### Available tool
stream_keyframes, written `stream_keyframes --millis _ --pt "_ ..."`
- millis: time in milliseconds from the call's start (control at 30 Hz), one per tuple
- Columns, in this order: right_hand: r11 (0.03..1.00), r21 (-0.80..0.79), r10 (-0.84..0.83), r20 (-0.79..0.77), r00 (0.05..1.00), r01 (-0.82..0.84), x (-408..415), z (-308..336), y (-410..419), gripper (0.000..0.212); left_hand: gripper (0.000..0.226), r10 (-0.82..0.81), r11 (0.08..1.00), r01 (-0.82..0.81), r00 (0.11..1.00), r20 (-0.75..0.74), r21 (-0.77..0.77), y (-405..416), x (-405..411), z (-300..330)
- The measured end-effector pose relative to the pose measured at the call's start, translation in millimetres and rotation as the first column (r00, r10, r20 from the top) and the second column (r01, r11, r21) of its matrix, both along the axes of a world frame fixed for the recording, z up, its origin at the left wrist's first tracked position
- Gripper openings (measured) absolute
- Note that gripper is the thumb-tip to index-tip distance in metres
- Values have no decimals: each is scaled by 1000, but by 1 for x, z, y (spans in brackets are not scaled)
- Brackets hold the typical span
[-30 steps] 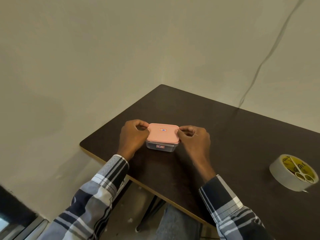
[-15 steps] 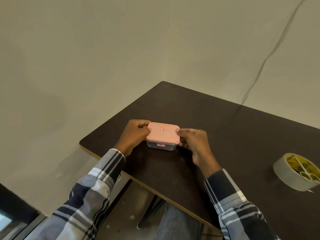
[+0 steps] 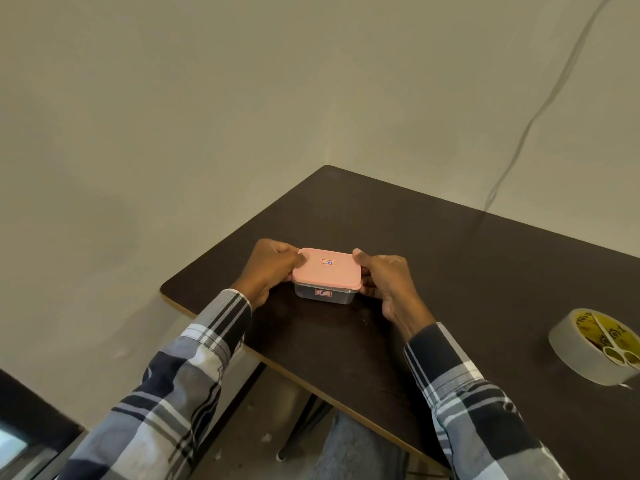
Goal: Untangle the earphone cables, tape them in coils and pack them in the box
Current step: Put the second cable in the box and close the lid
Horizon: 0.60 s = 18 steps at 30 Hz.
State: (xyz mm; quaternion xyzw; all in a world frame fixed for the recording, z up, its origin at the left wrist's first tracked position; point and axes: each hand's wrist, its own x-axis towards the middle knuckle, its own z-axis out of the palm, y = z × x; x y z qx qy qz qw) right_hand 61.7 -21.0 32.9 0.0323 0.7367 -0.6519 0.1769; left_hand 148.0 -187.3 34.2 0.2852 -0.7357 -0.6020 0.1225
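Observation:
A small clear plastic box (image 3: 325,295) with a pink lid (image 3: 327,270) stands on the dark table (image 3: 467,278) near its left corner. My left hand (image 3: 270,268) grips the box's left side, thumb on the lid's edge. My right hand (image 3: 384,282) grips its right side, thumb on the lid's far right corner. The lid sits flat on the box. No earphone cables are visible; the box's contents are hidden.
A roll of grey tape (image 3: 594,348) lies at the table's right edge of view, with small scissors (image 3: 614,348) resting on top of it. A thin cable (image 3: 540,109) hangs down the wall behind the table. The table's front edge runs diagonally below my arms.
My hands have shifted slightly on the box, thumbs now over the lid's edges. The box stays in place; the view has tilted a little.

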Motion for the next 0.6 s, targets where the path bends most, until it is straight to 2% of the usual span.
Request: stream_keyframes --millis 200,333,433,533,600 --pt "997 68 33 -80 996 -28 -2 0 -2 25 7 100 993 -97 993 -55 69 5 -2 -7" --pt "987 -50 152 -67 986 -155 4 4 15 13 6 217 975 -213 974 -59 58 10 -5 -12" --pt "965 -111 232 -49 971 -236 7 2 25 24 8 260 965 -258 962 -79 36 13 -3 -15" --pt "976 -115 174 -82 981 -183 12 0 23 20 11 268 963 -261 958 -107 73 17 0 -18" --pt "985 -66 147 -139 979 -157 16 2 20 17 22 283 958 -273 950 -130 88 19 4 -18"
